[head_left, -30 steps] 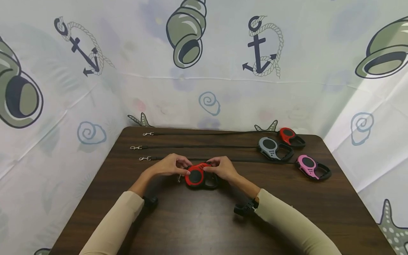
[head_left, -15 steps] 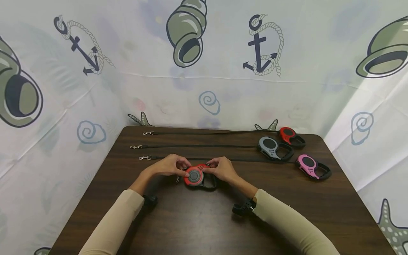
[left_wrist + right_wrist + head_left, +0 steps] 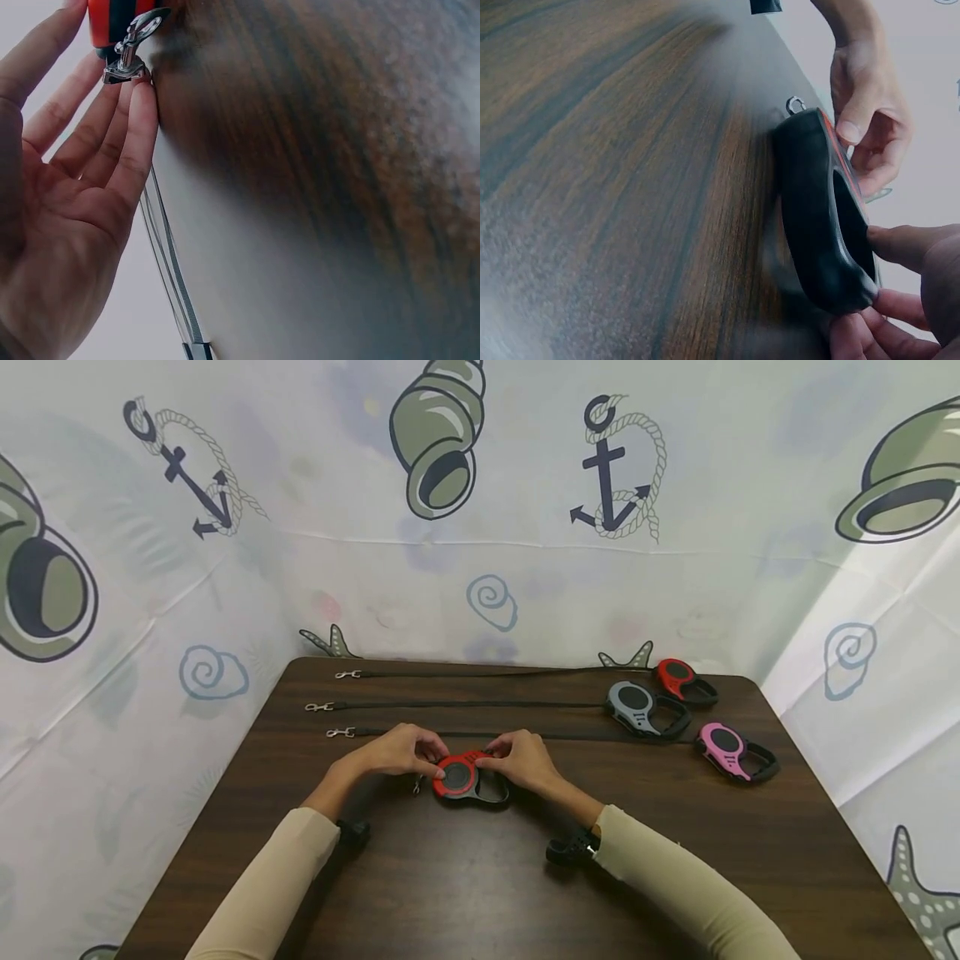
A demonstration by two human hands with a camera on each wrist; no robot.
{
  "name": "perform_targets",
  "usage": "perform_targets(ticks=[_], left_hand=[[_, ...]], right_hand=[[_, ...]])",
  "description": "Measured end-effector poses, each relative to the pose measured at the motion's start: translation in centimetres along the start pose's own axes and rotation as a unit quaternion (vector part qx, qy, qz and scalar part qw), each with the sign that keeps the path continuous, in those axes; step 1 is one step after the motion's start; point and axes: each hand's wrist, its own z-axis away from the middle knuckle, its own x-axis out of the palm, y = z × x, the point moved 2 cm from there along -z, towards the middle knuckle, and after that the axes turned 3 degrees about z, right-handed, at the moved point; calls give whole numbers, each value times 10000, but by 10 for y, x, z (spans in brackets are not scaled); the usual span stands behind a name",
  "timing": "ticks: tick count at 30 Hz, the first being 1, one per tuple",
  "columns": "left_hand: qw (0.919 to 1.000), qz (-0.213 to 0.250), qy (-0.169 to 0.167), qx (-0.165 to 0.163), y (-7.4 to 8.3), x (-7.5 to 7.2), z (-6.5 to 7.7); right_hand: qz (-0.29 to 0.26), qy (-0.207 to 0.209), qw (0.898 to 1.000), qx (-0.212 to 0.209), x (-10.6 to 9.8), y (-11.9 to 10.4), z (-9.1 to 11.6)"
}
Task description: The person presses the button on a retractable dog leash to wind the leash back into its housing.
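Note:
A red and black retractable dog leash [image 3: 457,776] is between both hands near the middle of the table. My left hand [image 3: 401,750] grips its round casing at the left, thumb on the face and fingers behind. On the other side my right hand [image 3: 522,757] pinches it where the casing meets the handle loop. The right wrist view shows the black handle [image 3: 806,217] close over the wood, with thumb and fingers about its end. A metal snap clip [image 3: 129,56] sticks out beside the left fingertips.
Behind the hands, a red leash [image 3: 677,672], a grey leash [image 3: 632,700] and a pink leash [image 3: 724,742] lie on the brown table [image 3: 465,877]. Their black straps stretch left to metal clips. A patterned cloth [image 3: 540,585] hangs behind.
The red leash has shifted slightly left and its face has tilted a little, with both hands keeping hold of it. The other leashes stay where they were.

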Motion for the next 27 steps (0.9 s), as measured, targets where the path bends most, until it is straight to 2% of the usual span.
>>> perform_targets(ticks=[5,10,18,27], left_hand=[[9999,20,68,129,-4,0,2],[9994,135,243,207,-1,-1,8],[9954,-65,865,415,-5,-5,13],[9887,-325,1301,673,-11,-11,23]], right_hand=[[25,84,10000,6,-2,1,0],[63,100,9999,-35,-6,4,3],[-24,-77,9989,-458,-19,7,15],[-200,-391,9946,-942,-37,21,27]])
